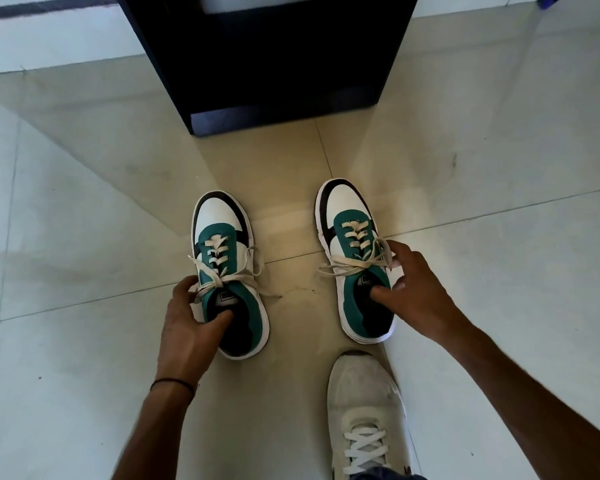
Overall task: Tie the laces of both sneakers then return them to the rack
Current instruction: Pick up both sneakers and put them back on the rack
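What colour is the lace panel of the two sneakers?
Teal green on both, left sneaker and right sneaker; head view.

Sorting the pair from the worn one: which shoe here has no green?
The white shoe at the bottom right; both sneakers ahead, left and right, have green panels.

So the count: two green, white and black low-top sneakers on the tile, a left one [227, 271] and a right one [355, 258], each with one cream lace bow tied. Two bare hands of mine, left hand [187, 323] and right hand [413, 289], one per shoe. One white mesh trainer [364, 410] on my foot. One dark box-shaped rack [267, 60]. One thin black wristband [172, 382].
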